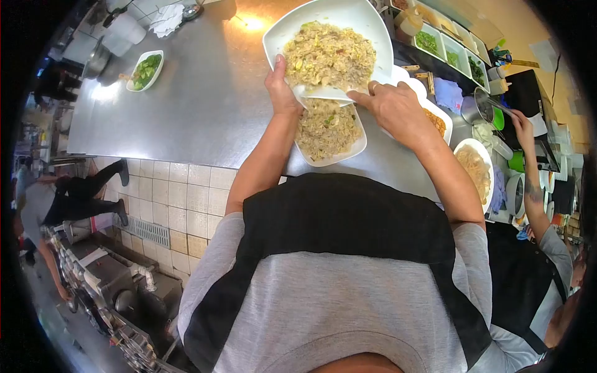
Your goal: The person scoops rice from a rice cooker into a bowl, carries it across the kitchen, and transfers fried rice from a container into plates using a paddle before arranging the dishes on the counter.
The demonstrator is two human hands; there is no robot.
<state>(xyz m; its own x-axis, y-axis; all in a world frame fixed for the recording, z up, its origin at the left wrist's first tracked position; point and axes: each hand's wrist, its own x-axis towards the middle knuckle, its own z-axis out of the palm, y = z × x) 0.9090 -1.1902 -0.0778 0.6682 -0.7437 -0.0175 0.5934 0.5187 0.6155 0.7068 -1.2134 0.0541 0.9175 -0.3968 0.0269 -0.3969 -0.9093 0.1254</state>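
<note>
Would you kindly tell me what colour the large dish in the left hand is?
The large dish is white; the head view shows it best.

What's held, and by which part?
Left grip: the larger white fried-rice bowl, by its left rim. Right grip: at its near edge; exact hold unclear.

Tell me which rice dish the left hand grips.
The upper white dish, its left rim in the left hand; the other rice dish sits lower in view, nearer the black apron.

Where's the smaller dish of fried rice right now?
In the head view, the smaller dish sits just above centre on the steel counter, between the person's left forearm and right forearm, its far end hidden by the larger rice plate.
</note>
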